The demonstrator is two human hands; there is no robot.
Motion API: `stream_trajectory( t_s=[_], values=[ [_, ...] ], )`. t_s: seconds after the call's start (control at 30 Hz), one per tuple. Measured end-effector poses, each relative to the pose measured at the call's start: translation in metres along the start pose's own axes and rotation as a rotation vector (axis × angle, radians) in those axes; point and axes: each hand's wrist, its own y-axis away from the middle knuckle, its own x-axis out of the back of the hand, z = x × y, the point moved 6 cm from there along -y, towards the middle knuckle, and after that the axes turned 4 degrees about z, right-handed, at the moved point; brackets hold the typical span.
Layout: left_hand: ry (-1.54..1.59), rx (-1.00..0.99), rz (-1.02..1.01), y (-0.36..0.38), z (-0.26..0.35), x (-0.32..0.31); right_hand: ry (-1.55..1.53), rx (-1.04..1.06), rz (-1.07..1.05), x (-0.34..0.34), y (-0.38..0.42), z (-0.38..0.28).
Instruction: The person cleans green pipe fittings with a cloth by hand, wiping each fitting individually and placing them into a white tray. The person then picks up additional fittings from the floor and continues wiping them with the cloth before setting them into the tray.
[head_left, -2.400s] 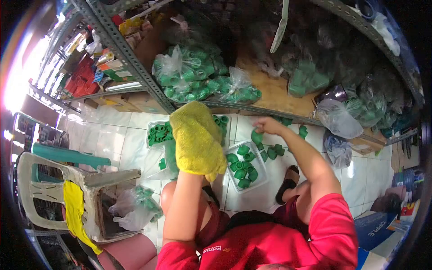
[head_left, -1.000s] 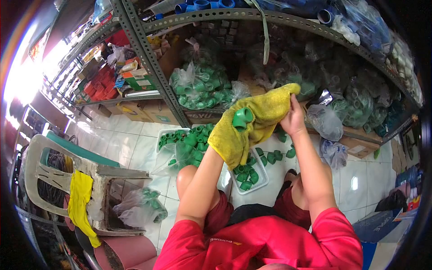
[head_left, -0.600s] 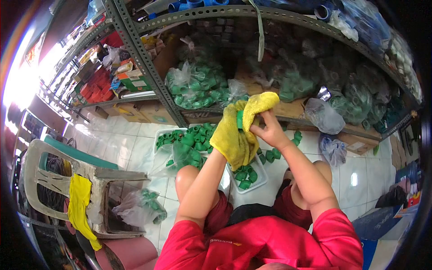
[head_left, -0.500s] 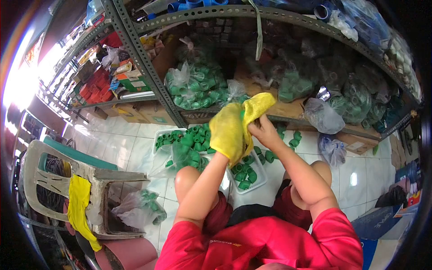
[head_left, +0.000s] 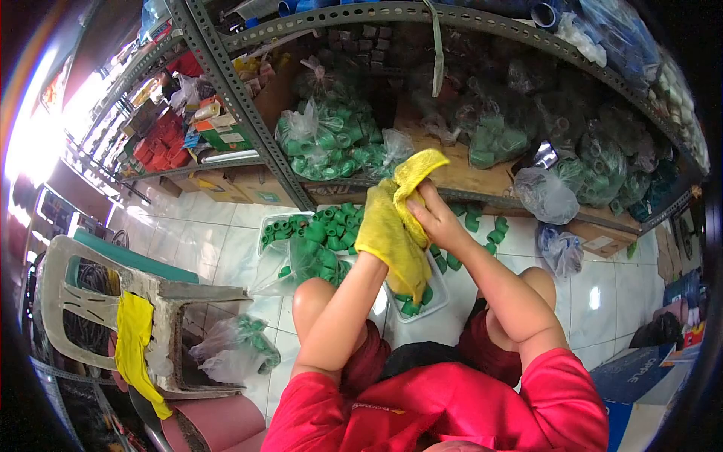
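A yellow cloth (head_left: pixel 390 230) covers my left hand, so only the wrist shows and its fingers are hidden; the hand appears closed within the folds. My right hand (head_left: pixel 437 220) grips the cloth's upper edge, thumb and fingers closed around it. Whether a fitting is inside the cloth cannot be seen now. Below, a white tray (head_left: pixel 431 310) with green pipe fittings (head_left: pixel 413 307) stands between my knees, partly hidden by the cloth's hanging end. Left of it, another white tray (head_left: pixel 265 226) is heaped with green fittings (head_left: pixel 331 224), a clear plastic bag (head_left: pixel 280 264) at its front.
Loose green elbows (head_left: pixel 495 232) lie on the tiles at right. A metal shelf (head_left: pixel 256 113) ahead holds bags of green fittings (head_left: pixel 327 143). A worn plastic chair (head_left: pixel 162 290) with another yellow cloth (head_left: pixel 134 339) is at left, a bag of fittings (head_left: pixel 237 346) beside it.
The cloth has been turned and its lower end now hangs over the near tray. The green piece glimpsed between its folds is now covered. My right hand has shifted slightly left and up.
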Motion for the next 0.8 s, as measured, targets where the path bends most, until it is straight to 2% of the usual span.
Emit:
stream_trajectory(
  t_s=[0.03, 0.1, 0.13, 0.17, 0.23, 0.27, 0.3, 0.37, 0.4, 0.43, 0.5, 0.57, 0.63, 0.67, 0.77, 0.8],
  values=[
    [0.000, -0.001, 0.001, -0.005, -0.002, 0.006, -0.001, 0.000, -0.001, 0.003, -0.001, -0.001],
    [0.149, 0.143, -0.104, -0.015, -0.015, 0.018, -0.097, -0.138, -0.082, 0.003, -0.002, 0.000],
    [0.050, 0.039, -0.049, -0.003, -0.008, 0.004, -0.099, -0.109, -0.024, 0.005, -0.004, -0.003],
    [0.051, 0.040, -0.050, -0.008, -0.013, 0.012, -0.097, -0.109, -0.023, 0.004, -0.004, -0.002],
    [-1.412, -0.705, 0.072, -0.009, 0.006, 0.013, -0.105, -0.215, 0.135, 0.009, -0.001, 0.005],
    [-1.683, -0.857, 0.093, 0.002, 0.009, -0.001, -0.128, -0.188, 0.222, 0.010, -0.003, -0.002],
    [-1.683, -0.857, 0.093, -0.005, 0.000, 0.012, -0.128, -0.188, 0.222, 0.008, -0.003, -0.002],
    [-1.102, -0.727, 0.073, -0.014, -0.005, 0.028, -0.744, -0.452, 0.411, 0.007, 0.002, 0.021],
    [-1.083, -0.681, 0.029, -0.018, -0.008, 0.034, -0.924, -0.526, 0.270, 0.006, 0.004, 0.031],
    [-1.085, -0.682, 0.030, 0.000, 0.004, 0.005, -0.926, -0.526, 0.269, 0.007, 0.005, 0.031],
    [0.023, -0.029, -0.037, 0.017, 0.000, -0.025, -0.904, -0.545, 0.127, 0.002, 0.004, 0.024],
    [0.005, 0.036, -0.027, 0.010, -0.003, -0.008, -0.951, -0.563, 0.103, -0.002, 0.004, 0.008],
    [-0.216, -0.093, -0.024, 0.002, 0.001, 0.008, -0.891, -0.606, 0.018, -0.005, 0.005, 0.012],
    [-0.217, -0.091, -0.026, 0.001, 0.000, 0.012, -0.890, -0.606, 0.020, -0.003, 0.004, 0.012],
    [-1.843, -0.719, 0.048, 0.010, 0.012, 0.001, -0.716, -0.580, -0.030, 0.004, -0.002, 0.015],
    [-1.918, -0.895, 0.068, 0.017, 0.007, -0.001, -0.590, -0.507, -0.008, 0.010, -0.003, 0.024]
  ],
)
